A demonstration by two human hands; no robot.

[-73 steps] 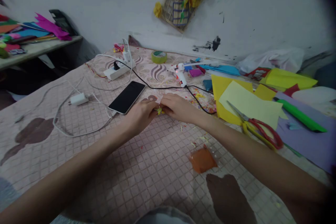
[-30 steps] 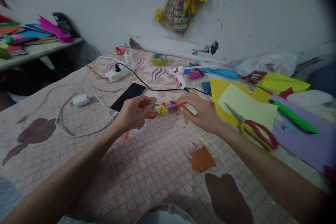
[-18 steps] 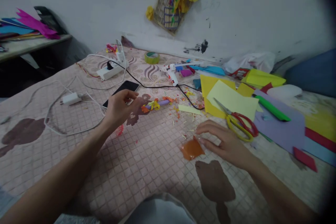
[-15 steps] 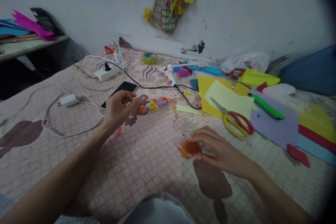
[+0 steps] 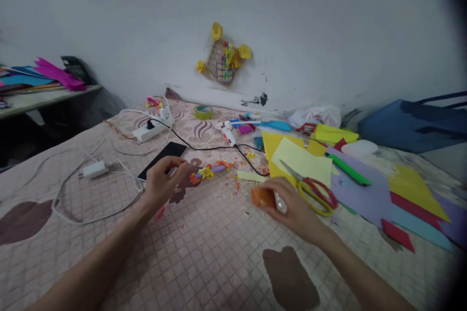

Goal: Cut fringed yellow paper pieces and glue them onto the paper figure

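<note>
My right hand (image 5: 290, 206) grips a small shiny orange packet-like piece (image 5: 261, 198) between thumb and fingers, over the tablecloth. I cannot tell exactly what the piece is. My left hand (image 5: 164, 181) has its thumb and fingertips drawn together in a pinch, beside the black phone (image 5: 168, 153); anything between them is hidden. Just past the left fingertips lies a purple stick (image 5: 218, 168) dressed with yellow and orange paper bits (image 5: 204, 174). Scissors (image 5: 315, 193) with red and yellow handles rest on paper to the right of my right hand.
A white glue gun (image 5: 229, 133) with a black cord stands behind the paper scraps. A power strip (image 5: 149, 129), white charger (image 5: 94, 170) and looping cable occupy the left. Green tape (image 5: 203, 112) sits at the back. Coloured sheets (image 5: 361, 192) and a green marker-like tube (image 5: 349, 169) cover the right.
My right hand has lifted the orange piece off the cloth and tilted it up, moving slightly away from me. The left hand keeps its pinch beside the phone. The camera view has tilted upward.
</note>
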